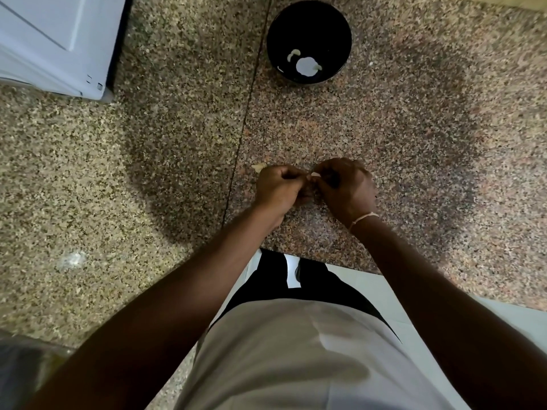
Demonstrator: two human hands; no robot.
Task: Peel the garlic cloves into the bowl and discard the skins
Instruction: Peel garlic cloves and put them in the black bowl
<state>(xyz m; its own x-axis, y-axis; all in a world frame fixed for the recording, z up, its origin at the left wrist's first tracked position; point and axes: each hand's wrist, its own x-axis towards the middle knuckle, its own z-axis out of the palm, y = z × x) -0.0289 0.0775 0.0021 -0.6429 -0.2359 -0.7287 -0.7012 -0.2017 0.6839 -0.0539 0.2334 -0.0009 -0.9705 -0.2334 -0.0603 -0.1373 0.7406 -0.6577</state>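
Clove (315,174): small pale sliver, only a bit showing between the fingertips of both hands, held above the surface (414,143), well short of the bowl; whether skin is on it cannot be told.
Left grip (279,187): fingers curled, tips pinching the clove from its side.
Right grip (344,184): fingers curled over, pinching the same clove; thin pale band on the wrist.
Bowl (309,41): black, round, at the far side of the surface; inside lie a curved whitish clove and another small pale piece, beside a bright white patch that may be glare.
Skin (260,166): tan flake on the surface just beyond the left hand.
Surface: speckled granite, a dark seam running from the far edge toward the person.
Appliance (56,42): white, far left corner.
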